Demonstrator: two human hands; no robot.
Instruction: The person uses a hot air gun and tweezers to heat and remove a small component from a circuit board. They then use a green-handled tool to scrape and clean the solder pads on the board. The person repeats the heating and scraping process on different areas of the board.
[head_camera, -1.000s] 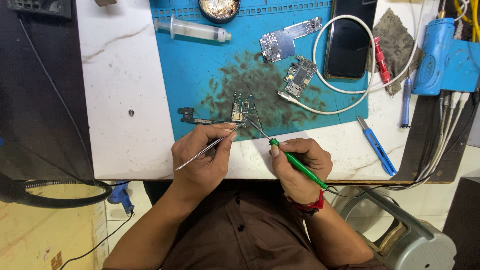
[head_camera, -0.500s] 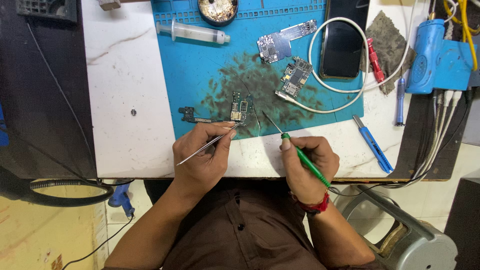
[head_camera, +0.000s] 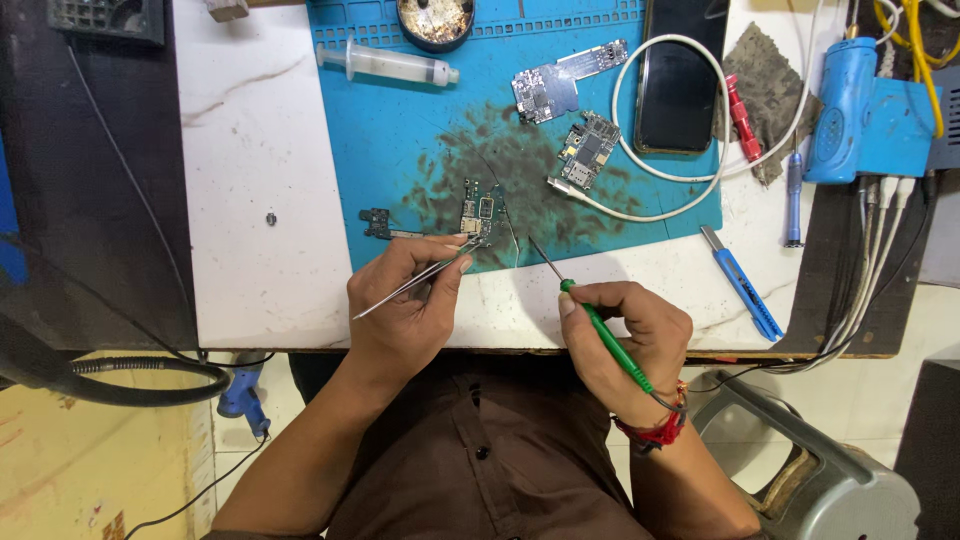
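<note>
My left hand (head_camera: 405, 300) holds metal tweezers (head_camera: 395, 290), their tips at the lower edge of a small circuit board (head_camera: 477, 210) on the stained blue mat (head_camera: 400, 150). My right hand (head_camera: 625, 335) grips a green-handled probe (head_camera: 600, 325) with a thin metal tip pointing up-left toward the board, a short way from it. A small dark flex part (head_camera: 378, 222) lies left of the board.
Further back lie a syringe (head_camera: 390, 65), two more circuit boards (head_camera: 590, 145) (head_camera: 545, 90), a black phone (head_camera: 680, 85) ringed by a white cable (head_camera: 625, 130), a round tin (head_camera: 435, 15). A blue utility knife (head_camera: 742, 282), a blue tool station (head_camera: 865, 95) and a grey stool (head_camera: 810, 480) sit right.
My right hand with the green probe has drawn back down and right, away from the board. The left hand with the tweezers has stayed at the board's lower edge.
</note>
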